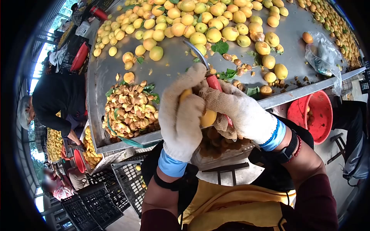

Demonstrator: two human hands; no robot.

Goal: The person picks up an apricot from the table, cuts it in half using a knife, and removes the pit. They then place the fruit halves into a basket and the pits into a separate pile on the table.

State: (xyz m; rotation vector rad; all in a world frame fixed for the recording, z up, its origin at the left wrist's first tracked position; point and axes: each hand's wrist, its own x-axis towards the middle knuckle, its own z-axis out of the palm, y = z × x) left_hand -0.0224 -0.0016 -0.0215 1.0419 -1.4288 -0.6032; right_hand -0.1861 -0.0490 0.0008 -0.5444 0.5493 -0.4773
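Table: a metal work table (102, 73) fills the upper part of the frame, with whole fruit (177, 29) spread along its far side.
Left hand: the gloved left hand (179, 115), centre of the frame, is curled around a yellow fruit, thumb and fingers pressing on it.
Yellow fruit: the held fruit (208, 118) shows low between the two gloves, just above the near table edge as seen; much of it is covered.
Right hand: the gloved right hand (241, 107) is closed around the red handle of a curved knife (214, 82).
Blade: it points up and left, towards the whole fruit, its base near the left glove's fingertips.
Split pieces: a heap (129, 111) sits on the table, left of the gloves.
Right side: a plastic bag (323, 57) lies at upper right, above a red basin (325, 104).
Co-worker: a person in dark clothes (58, 96) bends at the left edge.
Cut risk: a slip of the handle in a juice-damp glove could bring the blade onto the left fingers.
Snag risk: loose knit could catch on the blade.
Drop risk: too light a pinch could let the fruit fall below the table edge.
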